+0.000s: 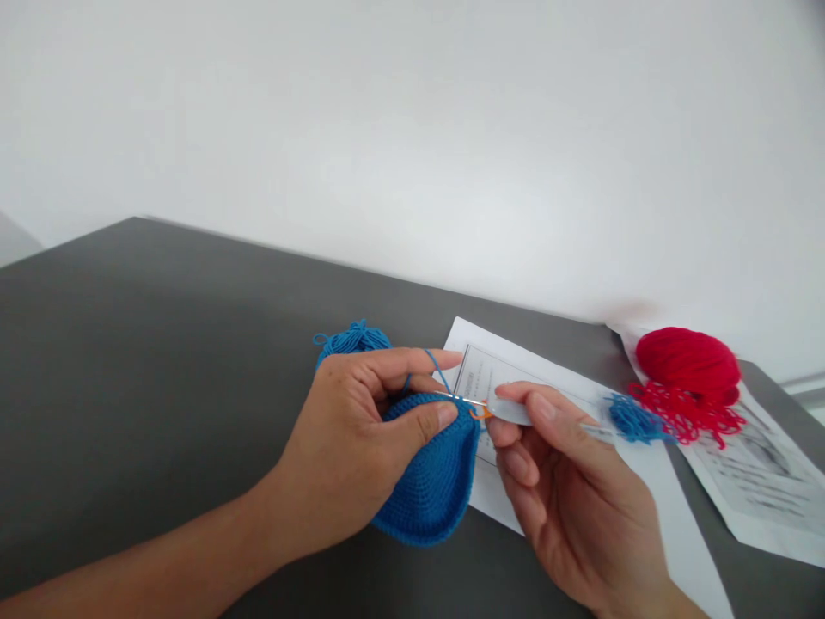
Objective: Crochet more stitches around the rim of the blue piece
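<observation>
My left hand [351,447] covers much of the blue crochet piece [435,486]; the print on both paper sheets [754,481] is too blurred to read

1. You see a red yarn ball [688,359] at the far right, loose red strands [689,417] spilling in front of it.
2. It sits on a printed sheet [766,490].
3. Your dark grey worktop [161,361] meets a white wall [412,129].

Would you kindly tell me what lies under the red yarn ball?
The red yarn ball rests on a printed paper sheet on the grey table. The print beneath the ball is covered.
</observation>
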`<control>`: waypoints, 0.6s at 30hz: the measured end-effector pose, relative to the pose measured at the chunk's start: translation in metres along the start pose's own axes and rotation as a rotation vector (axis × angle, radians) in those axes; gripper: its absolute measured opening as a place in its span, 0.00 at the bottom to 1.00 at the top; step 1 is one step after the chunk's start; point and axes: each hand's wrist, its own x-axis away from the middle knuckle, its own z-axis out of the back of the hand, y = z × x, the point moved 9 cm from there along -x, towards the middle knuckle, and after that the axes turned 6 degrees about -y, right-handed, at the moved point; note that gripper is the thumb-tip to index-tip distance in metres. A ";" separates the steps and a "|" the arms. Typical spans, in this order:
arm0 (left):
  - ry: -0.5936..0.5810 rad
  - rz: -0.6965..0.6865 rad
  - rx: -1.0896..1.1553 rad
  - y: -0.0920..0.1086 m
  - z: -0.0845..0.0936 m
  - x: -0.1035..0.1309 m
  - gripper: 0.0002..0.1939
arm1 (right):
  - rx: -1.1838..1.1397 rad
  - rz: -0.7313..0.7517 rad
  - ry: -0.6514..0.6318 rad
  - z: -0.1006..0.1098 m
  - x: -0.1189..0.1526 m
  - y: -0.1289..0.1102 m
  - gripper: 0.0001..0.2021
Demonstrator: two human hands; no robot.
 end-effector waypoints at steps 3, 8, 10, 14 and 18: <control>0.043 0.012 0.028 -0.001 -0.002 0.003 0.16 | 0.139 0.194 -0.014 -0.009 0.006 -0.007 0.11; 0.103 0.080 0.103 -0.011 -0.005 0.008 0.21 | 0.808 0.522 0.013 -0.034 0.022 -0.037 0.17; 0.110 0.075 0.104 -0.011 -0.006 0.010 0.19 | 0.959 0.600 -0.006 -0.044 0.025 -0.044 0.18; 0.117 0.079 0.156 -0.015 -0.007 0.011 0.11 | 1.067 0.665 -0.058 -0.051 0.030 -0.045 0.20; 0.105 0.189 0.462 -0.030 -0.012 0.011 0.22 | 1.172 0.672 -0.125 -0.055 0.036 -0.037 0.26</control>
